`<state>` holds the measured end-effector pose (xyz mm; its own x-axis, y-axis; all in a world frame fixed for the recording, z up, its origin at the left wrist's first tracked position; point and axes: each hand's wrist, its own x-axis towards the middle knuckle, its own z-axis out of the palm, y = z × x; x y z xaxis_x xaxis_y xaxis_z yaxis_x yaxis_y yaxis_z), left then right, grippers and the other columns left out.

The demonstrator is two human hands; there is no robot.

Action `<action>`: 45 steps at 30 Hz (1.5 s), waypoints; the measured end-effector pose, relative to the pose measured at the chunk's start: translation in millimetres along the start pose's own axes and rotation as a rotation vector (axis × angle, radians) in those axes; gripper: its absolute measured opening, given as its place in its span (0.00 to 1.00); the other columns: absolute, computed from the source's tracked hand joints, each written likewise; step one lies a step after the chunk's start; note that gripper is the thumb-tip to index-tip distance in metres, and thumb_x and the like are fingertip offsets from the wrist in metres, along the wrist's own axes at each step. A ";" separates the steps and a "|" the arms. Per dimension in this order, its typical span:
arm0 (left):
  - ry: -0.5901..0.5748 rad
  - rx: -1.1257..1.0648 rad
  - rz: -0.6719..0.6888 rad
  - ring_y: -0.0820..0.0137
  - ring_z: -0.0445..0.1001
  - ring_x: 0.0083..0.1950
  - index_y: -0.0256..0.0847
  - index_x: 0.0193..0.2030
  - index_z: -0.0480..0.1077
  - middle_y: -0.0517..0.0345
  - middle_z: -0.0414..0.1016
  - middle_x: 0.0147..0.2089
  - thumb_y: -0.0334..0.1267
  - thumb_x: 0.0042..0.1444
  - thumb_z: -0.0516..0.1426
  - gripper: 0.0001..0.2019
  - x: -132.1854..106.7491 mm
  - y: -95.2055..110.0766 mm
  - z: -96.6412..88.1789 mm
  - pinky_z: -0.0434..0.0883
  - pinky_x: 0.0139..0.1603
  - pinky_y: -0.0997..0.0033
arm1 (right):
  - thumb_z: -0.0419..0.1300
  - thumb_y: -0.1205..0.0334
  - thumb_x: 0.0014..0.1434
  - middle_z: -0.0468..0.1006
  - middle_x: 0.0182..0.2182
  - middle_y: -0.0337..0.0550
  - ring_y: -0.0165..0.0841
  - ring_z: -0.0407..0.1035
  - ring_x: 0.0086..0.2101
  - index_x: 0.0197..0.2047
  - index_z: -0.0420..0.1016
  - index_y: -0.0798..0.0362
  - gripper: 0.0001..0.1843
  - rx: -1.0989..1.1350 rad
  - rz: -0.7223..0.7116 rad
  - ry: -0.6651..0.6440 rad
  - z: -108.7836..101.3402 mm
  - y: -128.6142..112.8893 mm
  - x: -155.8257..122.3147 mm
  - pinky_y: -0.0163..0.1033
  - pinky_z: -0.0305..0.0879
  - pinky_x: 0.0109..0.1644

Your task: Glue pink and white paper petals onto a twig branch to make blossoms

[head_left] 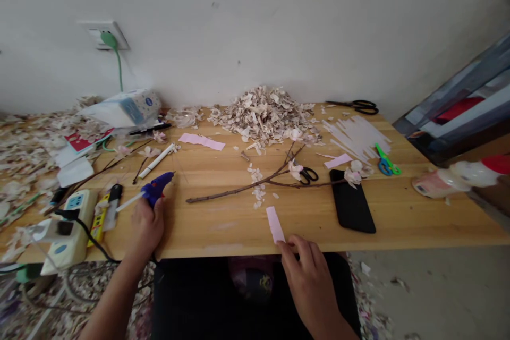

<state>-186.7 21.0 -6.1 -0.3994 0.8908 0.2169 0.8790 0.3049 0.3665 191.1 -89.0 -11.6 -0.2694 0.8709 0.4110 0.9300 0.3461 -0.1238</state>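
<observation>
My left hand (146, 227) is closed round the handle of a blue glue gun (156, 187) resting on the wooden table (223, 223), its nozzle pointing up and right. At the table's front edge my right hand (306, 268) pinches the near end of a pink paper strip (274, 224) that lies flat on the wood. A bare brown branch (247, 187) with a few pale paper blossoms lies across the middle, just beyond both hands.
A heap of paper scraps (265, 116) sits by the wall. Black phone (352, 207), small black scissors (307, 173), green-blue scissors (387, 161), large black scissors (357, 106), white sticks (356, 135), power strip (71, 226), tissue pack (126, 107), white bottle (450, 178) lying right.
</observation>
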 end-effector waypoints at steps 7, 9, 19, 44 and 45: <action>-0.051 0.090 0.037 0.48 0.74 0.46 0.41 0.42 0.62 0.40 0.74 0.41 0.52 0.62 0.44 0.17 16.0 4.4 1.0 0.70 0.46 0.50 | 0.51 0.73 0.67 0.73 0.44 0.53 0.43 0.68 0.41 0.53 0.74 0.56 0.16 0.015 -0.005 -0.014 -0.8 3.5 -1.6 0.51 0.70 0.46; -0.056 0.106 0.038 0.47 0.74 0.47 0.40 0.43 0.62 0.40 0.74 0.41 0.52 0.62 0.45 0.17 22.6 5.6 0.3 0.70 0.46 0.50 | 0.52 0.72 0.67 0.73 0.44 0.53 0.42 0.68 0.41 0.53 0.74 0.56 0.15 0.030 -0.019 -0.013 -0.8 4.1 -3.3 0.50 0.70 0.46; -0.078 0.094 0.083 0.51 0.74 0.49 0.38 0.50 0.64 0.49 0.73 0.43 0.55 0.64 0.47 0.22 26.7 12.7 -11.3 0.71 0.50 0.52 | 0.51 0.69 0.69 0.72 0.45 0.53 0.43 0.69 0.43 0.53 0.73 0.55 0.14 0.049 -0.014 -0.030 1.0 12.6 -18.7 0.52 0.71 0.48; -0.244 -0.100 1.098 0.59 0.64 0.65 0.38 0.65 0.64 0.55 0.70 0.66 0.31 0.67 0.49 0.20 -127.8 152.1 25.2 0.61 0.64 0.58 | 0.62 0.47 0.60 0.81 0.34 0.46 0.37 0.77 0.33 0.42 0.76 0.52 0.17 1.046 0.968 -0.130 3.9 -7.9 -44.9 0.38 0.75 0.36; -0.245 -0.090 1.124 0.60 0.64 0.66 0.39 0.65 0.64 0.57 0.69 0.67 0.32 0.68 0.48 0.20 -128.6 152.2 25.1 0.60 0.64 0.58 | 0.63 0.45 0.58 0.81 0.34 0.46 0.37 0.76 0.32 0.41 0.77 0.52 0.19 1.114 1.034 -0.119 4.2 -14.2 -38.7 0.38 0.74 0.35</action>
<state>4.9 -38.7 -0.9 0.6671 0.6887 0.2842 0.6808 -0.7184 0.1428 187.3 -126.2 -29.5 0.2921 0.8914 -0.3466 0.0753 -0.3827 -0.9208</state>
